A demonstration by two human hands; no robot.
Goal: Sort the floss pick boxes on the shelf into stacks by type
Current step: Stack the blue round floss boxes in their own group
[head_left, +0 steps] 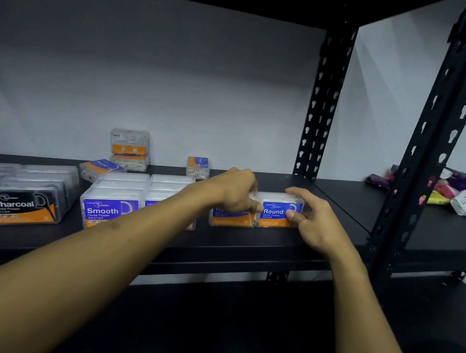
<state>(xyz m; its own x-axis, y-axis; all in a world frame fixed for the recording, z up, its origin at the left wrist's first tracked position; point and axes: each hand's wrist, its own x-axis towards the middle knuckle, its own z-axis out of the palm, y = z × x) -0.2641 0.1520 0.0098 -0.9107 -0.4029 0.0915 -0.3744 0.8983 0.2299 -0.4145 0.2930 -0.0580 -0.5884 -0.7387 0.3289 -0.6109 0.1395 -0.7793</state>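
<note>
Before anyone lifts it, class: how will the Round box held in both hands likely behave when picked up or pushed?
The Round box looks like clear hard plastic, so probably stiff. It holds only small picks, so likely light. Its smooth walls may slip between the left hand and right hand; flat-sided, it should slide, not roll.

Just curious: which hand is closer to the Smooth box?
Left. The left hand is a little to the right of the Smooth box; the right hand is further right, holding the Round box.

blue-and-orange Round box (280,212), black-and-orange Charcoal box (22,207), black shelf (244,249)
</note>
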